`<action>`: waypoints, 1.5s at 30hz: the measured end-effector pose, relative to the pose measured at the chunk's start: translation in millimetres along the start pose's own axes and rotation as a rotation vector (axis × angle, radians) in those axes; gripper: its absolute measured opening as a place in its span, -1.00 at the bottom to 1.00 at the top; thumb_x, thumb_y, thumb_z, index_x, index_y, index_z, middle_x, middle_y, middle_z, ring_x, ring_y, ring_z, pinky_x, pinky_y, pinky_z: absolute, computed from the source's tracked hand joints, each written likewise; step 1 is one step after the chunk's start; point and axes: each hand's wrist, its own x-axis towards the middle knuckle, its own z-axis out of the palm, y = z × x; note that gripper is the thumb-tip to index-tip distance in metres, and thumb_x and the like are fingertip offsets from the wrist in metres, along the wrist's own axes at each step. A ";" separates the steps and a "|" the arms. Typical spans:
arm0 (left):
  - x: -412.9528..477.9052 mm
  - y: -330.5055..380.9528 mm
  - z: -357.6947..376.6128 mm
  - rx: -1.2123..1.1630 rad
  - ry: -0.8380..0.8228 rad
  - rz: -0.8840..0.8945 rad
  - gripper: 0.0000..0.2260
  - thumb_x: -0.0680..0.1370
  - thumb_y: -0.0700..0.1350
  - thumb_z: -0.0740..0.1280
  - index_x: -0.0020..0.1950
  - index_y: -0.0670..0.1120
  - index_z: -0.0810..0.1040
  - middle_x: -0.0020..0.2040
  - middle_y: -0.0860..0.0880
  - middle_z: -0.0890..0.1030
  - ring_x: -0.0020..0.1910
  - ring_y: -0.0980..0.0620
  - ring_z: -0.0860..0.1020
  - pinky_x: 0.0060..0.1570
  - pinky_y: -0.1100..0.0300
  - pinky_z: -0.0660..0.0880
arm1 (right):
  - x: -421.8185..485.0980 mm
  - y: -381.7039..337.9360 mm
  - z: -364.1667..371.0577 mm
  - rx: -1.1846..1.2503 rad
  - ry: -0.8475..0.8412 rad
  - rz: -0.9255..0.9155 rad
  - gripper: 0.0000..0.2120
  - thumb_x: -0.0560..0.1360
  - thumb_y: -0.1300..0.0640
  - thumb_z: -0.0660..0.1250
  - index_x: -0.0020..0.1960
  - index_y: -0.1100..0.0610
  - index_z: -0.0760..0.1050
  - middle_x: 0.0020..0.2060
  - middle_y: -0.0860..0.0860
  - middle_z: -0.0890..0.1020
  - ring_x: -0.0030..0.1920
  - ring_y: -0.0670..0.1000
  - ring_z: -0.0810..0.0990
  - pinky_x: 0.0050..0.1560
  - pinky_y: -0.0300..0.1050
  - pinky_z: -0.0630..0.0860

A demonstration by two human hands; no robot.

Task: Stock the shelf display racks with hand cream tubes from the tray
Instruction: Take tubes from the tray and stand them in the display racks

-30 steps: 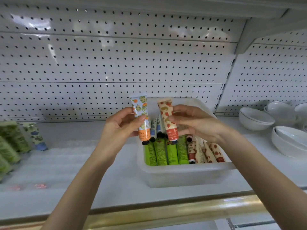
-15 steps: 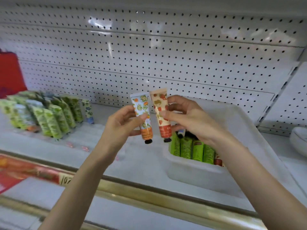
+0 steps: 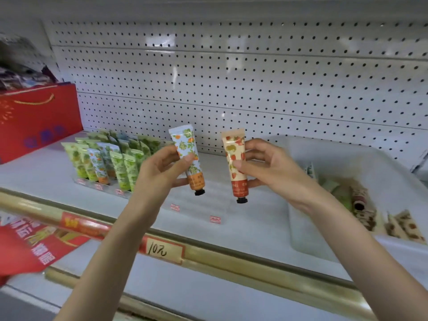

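Fingers (image 3: 183, 162) on tubes (image 3: 184, 141) over white shelf (image 3: 254, 230)

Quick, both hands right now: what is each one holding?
Left hand: grips the blue orange-print tube, cap down.
Right hand: grips the strawberry-print tube, cap down.

Carried the pale-blue orange-printed plastic tube (image 3: 187, 156) and the peach strawberry-printed plastic tube (image 3: 235, 162) from above the translucent white plastic tray (image 3: 305, 237) to left of it, spreading them apart.
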 end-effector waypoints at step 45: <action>81.7 -2.9 -167.1 -0.052 -0.172 0.097 -0.85 0.35 -0.11 0.50 -0.14 0.09 0.64 -0.13 0.08 0.67 -0.15 0.14 0.61 -0.22 0.30 0.57 | 139.7 105.7 107.2 -0.238 0.317 0.099 -0.82 0.49 0.31 0.33 -0.02 0.10 0.37 -0.16 -0.07 0.51 -0.02 0.07 0.54 0.09 0.12 0.55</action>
